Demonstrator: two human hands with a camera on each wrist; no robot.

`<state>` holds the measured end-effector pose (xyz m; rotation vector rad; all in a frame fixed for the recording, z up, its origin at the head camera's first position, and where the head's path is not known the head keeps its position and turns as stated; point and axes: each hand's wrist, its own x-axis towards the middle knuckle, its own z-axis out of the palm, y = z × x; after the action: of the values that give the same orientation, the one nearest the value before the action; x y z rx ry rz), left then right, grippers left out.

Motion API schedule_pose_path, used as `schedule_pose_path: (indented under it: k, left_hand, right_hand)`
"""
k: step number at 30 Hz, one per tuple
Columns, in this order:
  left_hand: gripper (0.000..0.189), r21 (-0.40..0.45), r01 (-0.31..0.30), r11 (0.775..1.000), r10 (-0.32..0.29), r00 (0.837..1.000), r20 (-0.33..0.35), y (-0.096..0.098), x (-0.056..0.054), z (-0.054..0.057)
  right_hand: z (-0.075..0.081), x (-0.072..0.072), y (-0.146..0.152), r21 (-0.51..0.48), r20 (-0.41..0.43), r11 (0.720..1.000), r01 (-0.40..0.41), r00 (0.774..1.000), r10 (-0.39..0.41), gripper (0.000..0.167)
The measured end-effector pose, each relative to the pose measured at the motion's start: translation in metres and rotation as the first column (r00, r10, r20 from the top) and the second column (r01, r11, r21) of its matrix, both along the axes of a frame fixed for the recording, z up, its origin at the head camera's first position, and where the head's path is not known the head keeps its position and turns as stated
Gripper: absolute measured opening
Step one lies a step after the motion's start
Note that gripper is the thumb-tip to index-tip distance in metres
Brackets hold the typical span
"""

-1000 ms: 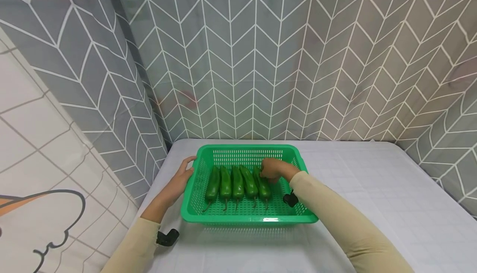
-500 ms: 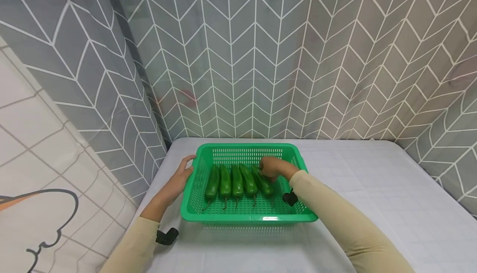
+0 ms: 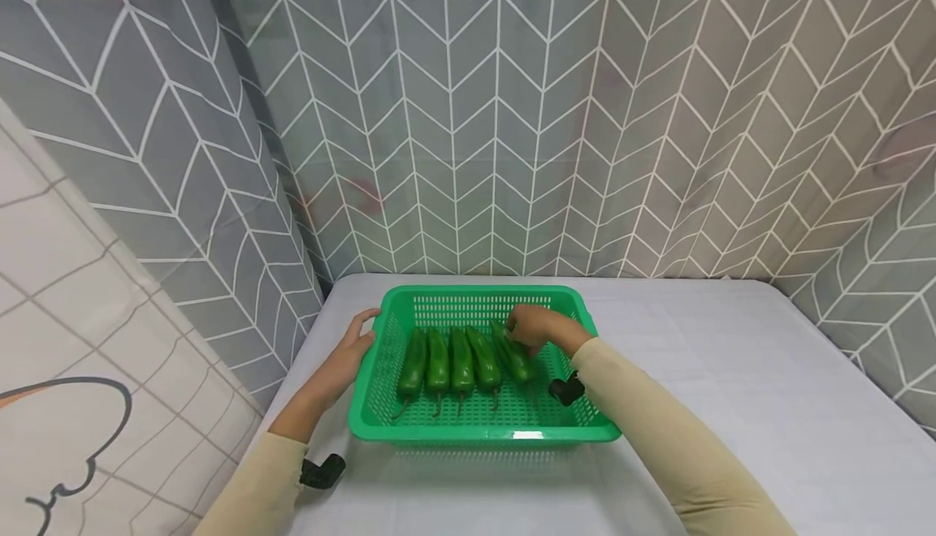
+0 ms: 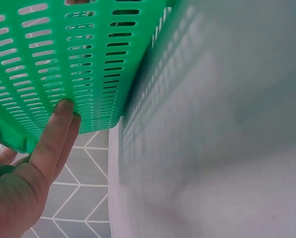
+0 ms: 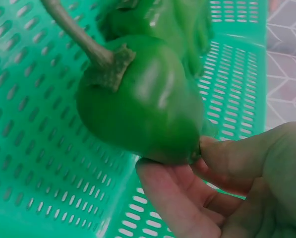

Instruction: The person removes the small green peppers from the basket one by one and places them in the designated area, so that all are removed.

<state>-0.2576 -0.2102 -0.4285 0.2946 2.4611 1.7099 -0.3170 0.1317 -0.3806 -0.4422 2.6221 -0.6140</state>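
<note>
One basket (image 3: 483, 434), five green peppers (image 3: 461, 364) inside: four in a row, one pinched by right hand (image 3: 534, 327); left hand (image 3: 348, 359), fingers (image 4: 52, 136) extended, touches basket's wall.

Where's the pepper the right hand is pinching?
In the head view, the pepper is inside the basket, right of the other four peppers, under the right hand.

Both sleeves (image 3: 673, 443) are plain, beige and fairly snug. Stubby black wrist cameras (image 3: 322, 471) jut out beside the cuffs (image 3: 285, 443).
</note>
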Motion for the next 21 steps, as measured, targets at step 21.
schedule_pose_path:
  k: [21]
  left_hand:
    - [0.049,0.014,0.002,1.0,-0.002,1.0,0.002,0.003,0.002,0.004]
  right_hand:
    - [0.025,0.005,0.036,-0.199,-0.011,0.98,-0.019,1.0,0.017,0.04]
